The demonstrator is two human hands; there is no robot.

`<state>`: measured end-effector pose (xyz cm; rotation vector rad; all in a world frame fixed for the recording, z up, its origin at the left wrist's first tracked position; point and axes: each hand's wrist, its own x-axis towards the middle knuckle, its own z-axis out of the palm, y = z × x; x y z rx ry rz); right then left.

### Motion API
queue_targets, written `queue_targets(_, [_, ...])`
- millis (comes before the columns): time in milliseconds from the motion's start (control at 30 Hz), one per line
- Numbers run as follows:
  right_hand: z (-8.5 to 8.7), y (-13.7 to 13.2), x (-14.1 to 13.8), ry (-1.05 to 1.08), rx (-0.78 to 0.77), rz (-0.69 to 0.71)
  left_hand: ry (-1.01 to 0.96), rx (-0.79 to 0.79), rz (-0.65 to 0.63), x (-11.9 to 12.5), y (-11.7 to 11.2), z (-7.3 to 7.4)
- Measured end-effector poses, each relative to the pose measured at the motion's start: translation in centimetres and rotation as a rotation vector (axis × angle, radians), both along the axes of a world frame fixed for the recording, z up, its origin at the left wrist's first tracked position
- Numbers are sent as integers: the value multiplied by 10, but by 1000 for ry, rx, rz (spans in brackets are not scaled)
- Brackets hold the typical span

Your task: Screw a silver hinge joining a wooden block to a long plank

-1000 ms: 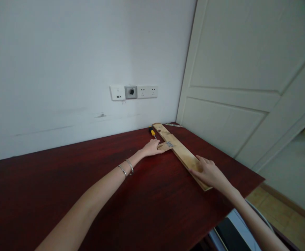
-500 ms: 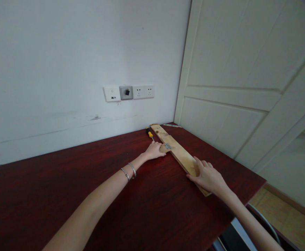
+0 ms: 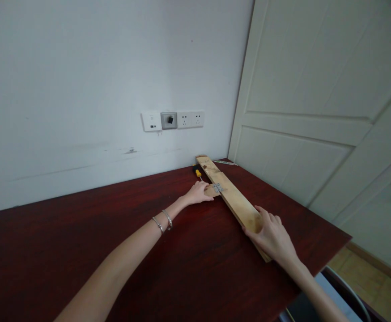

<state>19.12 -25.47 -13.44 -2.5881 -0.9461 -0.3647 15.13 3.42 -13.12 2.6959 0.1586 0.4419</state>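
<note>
A long pale wooden board runs from the table's far corner toward me. My right hand grips its near part, thumb on the left edge and fingers over the right. At the board's left side, a metal hinge bridges it and a short wooden piece. My left hand, wearing two bracelets at the wrist, is closed on that short piece. Just beyond the left hand lies a screwdriver with a yellow and black handle; its tip is hidden near my fingers.
The dark red table meets a white wall with sockets behind. A white panelled door stands to the right. Near the far corner lies a thin pale strip. Below the table's right edge are a curved rail and a dark object.
The view has shifted slightly left, so most things appear further right. The board's far end looks raised a little, and more of the hinge shows. Both hands keep their holds.
</note>
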Motion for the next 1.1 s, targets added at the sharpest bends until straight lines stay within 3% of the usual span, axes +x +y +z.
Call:
queue_targets(133, [15, 2, -23, -6, 40, -15, -66, -22, -22, -22, 7, 12])
queue_targets(267, [22, 11, -51, -9, 75, 22, -70, -33, -22, -62, 18, 26])
queue_targets(567, [6, 56, -129, 14, 94, 189, 143, -95, 93, -180, 54, 34])
queue_targets(733, [-2, 73, -161, 24, 85, 237, 259, -115, 181, -227, 62, 31])
queue_targets(900, [-6, 76, -176, 76, 60, 248, 285, -136, 231, -248, 62, 25])
queue_targets(1100, [-10, 71, -183, 54, 38, 227, 303, -147, 213, -244, 59, 18])
